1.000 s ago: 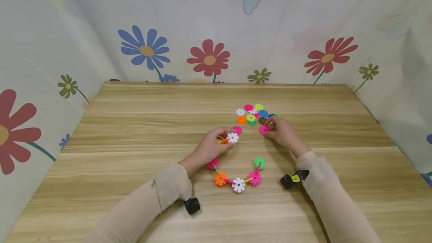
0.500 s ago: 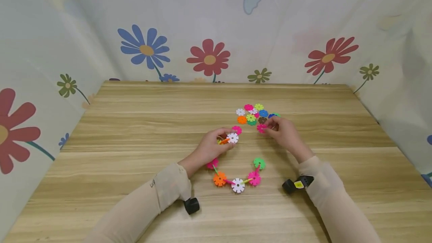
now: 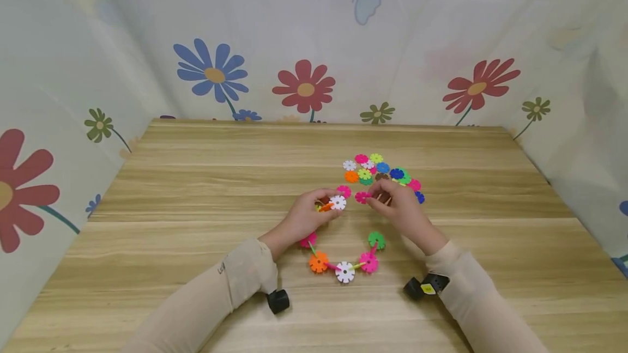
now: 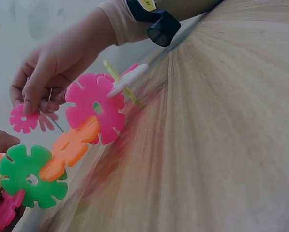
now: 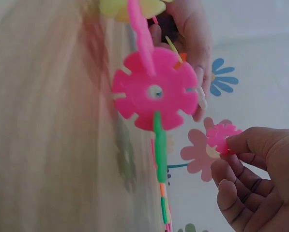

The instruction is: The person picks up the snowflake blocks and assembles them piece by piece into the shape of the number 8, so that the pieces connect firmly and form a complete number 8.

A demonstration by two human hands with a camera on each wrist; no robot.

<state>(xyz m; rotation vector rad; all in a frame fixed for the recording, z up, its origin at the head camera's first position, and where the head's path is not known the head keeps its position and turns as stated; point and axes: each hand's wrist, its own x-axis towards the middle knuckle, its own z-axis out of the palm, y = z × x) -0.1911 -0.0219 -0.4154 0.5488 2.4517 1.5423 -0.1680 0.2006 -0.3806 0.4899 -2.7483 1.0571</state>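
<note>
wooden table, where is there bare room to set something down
The wooden table is bare from the left hand to the left edge, from the loose discs and right hand to the right edge, and behind those discs. Crowded: between the hands and around the linked chain.

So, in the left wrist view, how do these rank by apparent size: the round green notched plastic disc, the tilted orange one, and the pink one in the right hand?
1. Green disc
2. Orange disc, seen at a slant
3. Pink disc in the right hand; it looks farther away, so true sizes may match.
</note>
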